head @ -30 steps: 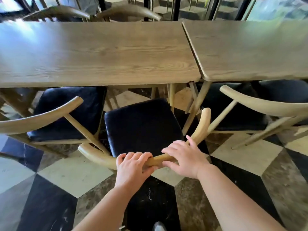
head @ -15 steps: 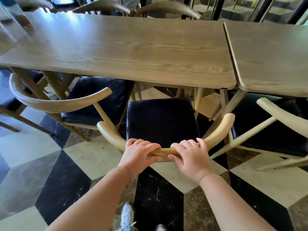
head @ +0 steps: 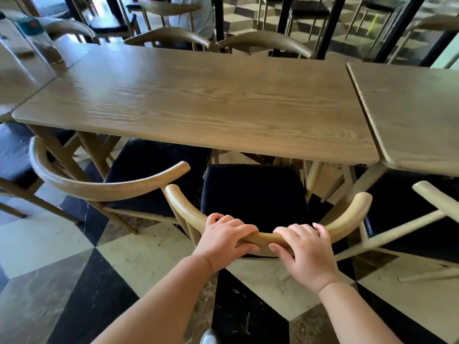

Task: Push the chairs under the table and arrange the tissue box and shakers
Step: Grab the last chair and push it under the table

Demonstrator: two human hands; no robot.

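Note:
A wooden chair (head: 183, 207) with a curved backrest and a black seat cushion (head: 253, 192) stands in front of me, its seat partly under the long wooden table (head: 198, 103). My left hand (head: 224, 240) and my right hand (head: 304, 253) both grip the middle of its backrest, fingers wrapped over the top. A clear container with a green label (head: 32, 33) stands on the far left table; whether it is a shaker I cannot tell. No tissue box shows.
A second chair (head: 104, 187) sits to the left, close to mine, and a third chair (head: 437, 202) to the right under the adjoining table (head: 409, 108). More chairs line the table's far side. The floor is checkered tile. My shoe (head: 210, 337) shows at the bottom.
The chair has slid forward, its seat going further under the table. My view has swung left and up, bringing the left table and the container into sight.

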